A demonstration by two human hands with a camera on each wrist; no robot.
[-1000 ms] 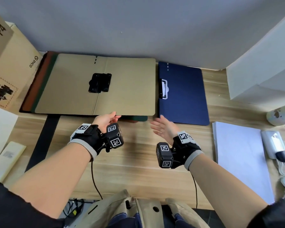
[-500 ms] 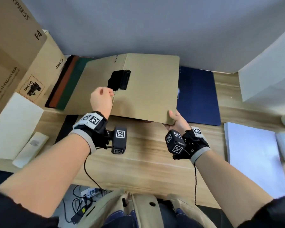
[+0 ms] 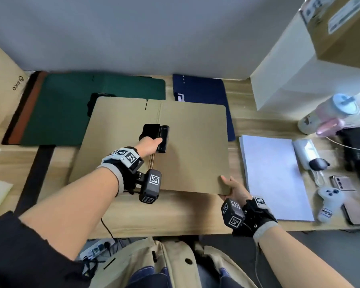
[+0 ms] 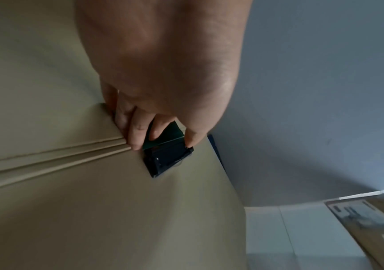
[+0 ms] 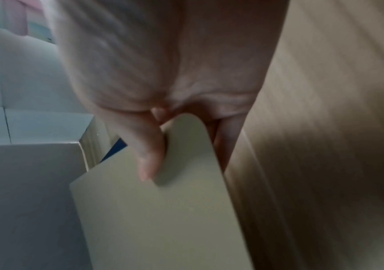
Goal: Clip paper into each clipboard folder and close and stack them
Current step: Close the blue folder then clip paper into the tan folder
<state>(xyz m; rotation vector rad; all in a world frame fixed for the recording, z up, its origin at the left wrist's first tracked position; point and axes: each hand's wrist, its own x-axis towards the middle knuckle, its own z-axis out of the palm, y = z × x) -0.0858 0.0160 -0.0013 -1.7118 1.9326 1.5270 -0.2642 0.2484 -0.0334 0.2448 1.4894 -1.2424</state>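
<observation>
An open tan clipboard folder point(image 3: 191, 146) lies flat in the middle of the wooden table, its black clip point(image 3: 156, 136) at the spine. My left hand point(image 3: 149, 145) grips that clip; in the left wrist view its fingers point(image 4: 137, 135) curl around the black clip point(image 4: 167, 159). My right hand point(image 3: 233, 189) pinches the folder's near right corner, thumb point(image 5: 149, 155) on top of the tan corner point(image 5: 186, 146). A stack of white paper point(image 3: 272, 175) lies to the right. A green folder point(image 3: 92, 104) and a dark blue folder point(image 3: 200, 88) lie behind.
A brown cardboard box point(image 3: 2, 80) stands at the left and a white box point(image 3: 299, 69) at the back right. A bottle point(image 3: 328, 115), a game controller point(image 3: 328, 202), a phone point(image 3: 341, 182) and cables crowd the far right edge of the table point(image 3: 175, 213).
The tan folder has come off the stack at the back left and moved toward me to the table's middle. My left hand went from the folder's edge to the clip; my right took its corner.
</observation>
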